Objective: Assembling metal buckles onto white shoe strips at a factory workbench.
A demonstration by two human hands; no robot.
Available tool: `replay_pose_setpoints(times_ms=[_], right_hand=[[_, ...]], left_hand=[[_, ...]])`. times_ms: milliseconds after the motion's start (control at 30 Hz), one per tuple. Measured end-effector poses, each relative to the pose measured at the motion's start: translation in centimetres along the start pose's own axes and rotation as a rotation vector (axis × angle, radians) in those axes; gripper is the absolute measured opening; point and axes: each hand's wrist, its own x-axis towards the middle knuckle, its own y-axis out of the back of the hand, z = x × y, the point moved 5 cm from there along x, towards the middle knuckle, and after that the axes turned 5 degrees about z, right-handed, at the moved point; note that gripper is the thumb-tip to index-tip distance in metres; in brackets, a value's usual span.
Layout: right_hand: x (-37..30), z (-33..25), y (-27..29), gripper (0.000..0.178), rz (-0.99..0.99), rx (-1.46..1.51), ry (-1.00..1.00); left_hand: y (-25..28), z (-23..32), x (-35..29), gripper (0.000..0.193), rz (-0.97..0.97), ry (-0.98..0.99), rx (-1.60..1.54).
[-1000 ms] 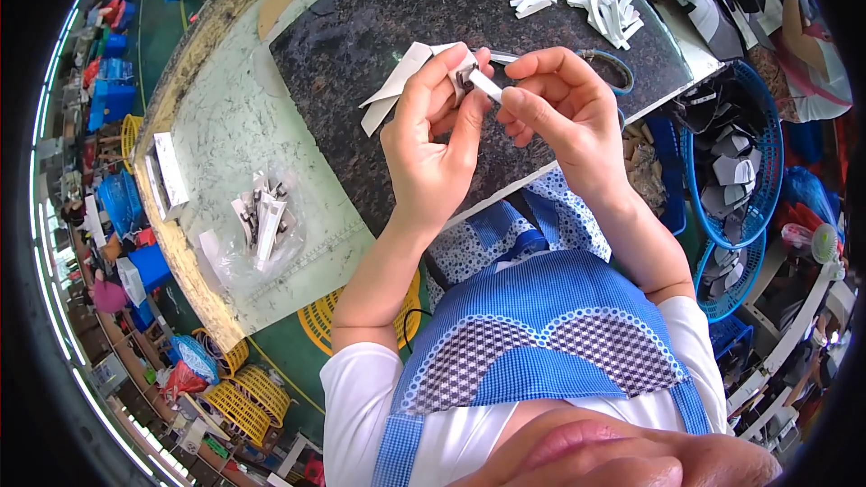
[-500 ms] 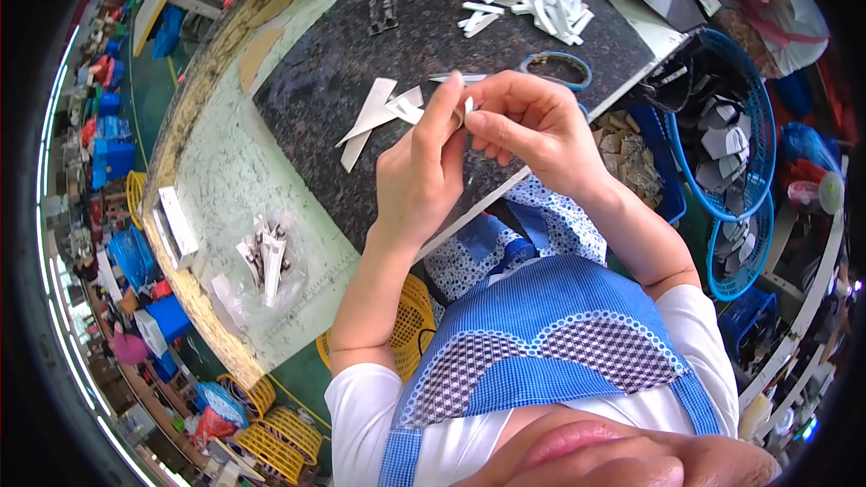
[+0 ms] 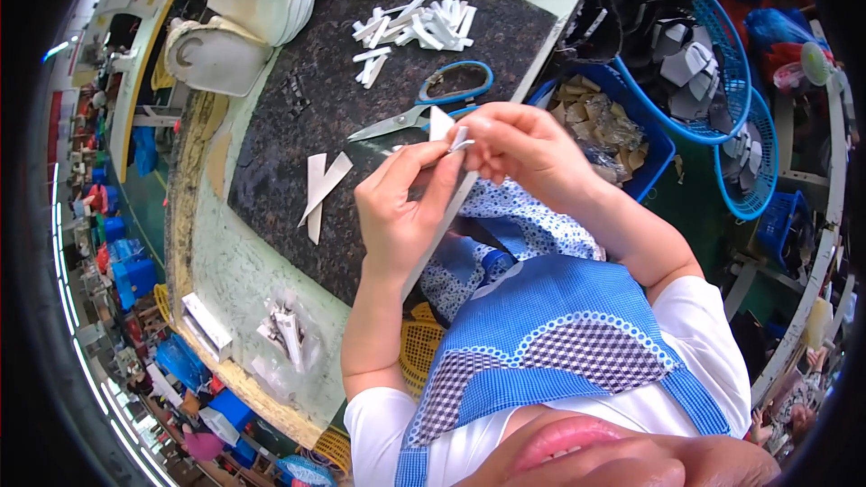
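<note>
- The left hand [image 3: 397, 207] is raised near the worktop's front edge, its grip closed in a pinch on a small white strip [image 3: 459, 138] between the thumb and fingertips.
- The right hand [image 3: 523, 144] meets it from the other side, its grip also closed on the strip; its curled fingers hide part of the hold.
- The strip is at the meeting fingertips, lifted off the worktop [image 3: 271, 153], which is dark and speckled here.
- A pointed white piece [image 3: 439, 124] shows just above the left fingertips; I cannot tell whether it belongs to the same strip.
- Scissors [image 3: 417, 115] with blue handles lie just beyond the hands, blades parted and pointing left.
- Farther back is a loose pile of short white strips [image 3: 424, 25].
- Two long pale strips [image 3: 317, 194] lie crossed to the left of the hands.
- A clear plastic bag [image 3: 307, 352] with white and dark pieces lies on the pale surface at the near left, with a white box [image 3: 207, 326] beside it.
- To the right, below the worktop, are a blue tub [image 3: 654, 179] of tan scraps and a blue basket [image 3: 735, 59] of dark and pale cut pieces.
</note>
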Motion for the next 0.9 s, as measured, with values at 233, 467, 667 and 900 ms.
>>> replay_pose_setpoints(times_ms=[233, 467, 667, 900], right_hand=[[-1.4, -2.5, 0.0, 0.021, -0.047, -0.238, 0.189], [-1.0, -2.0, -0.6, 0.021, -0.108, -0.249, 0.180], [-1.6, -2.5, -0.5, 0.015, -0.132, -0.347, 0.195], [0.0, -3.1, -1.8, 0.012, -0.125, -0.518, 0.464]], left_hand=[[-0.1, -0.4, -1.3, 0.014, 0.019, 0.199, -0.267], [0.2, -0.3, -1.7, 0.016, 0.000, 0.119, -0.187], [0.3, -0.2, -2.2, 0.038, -0.001, 0.253, -0.406], [0.5, -0.5, -2.7, 0.026, 0.006, 0.366, -0.434]])
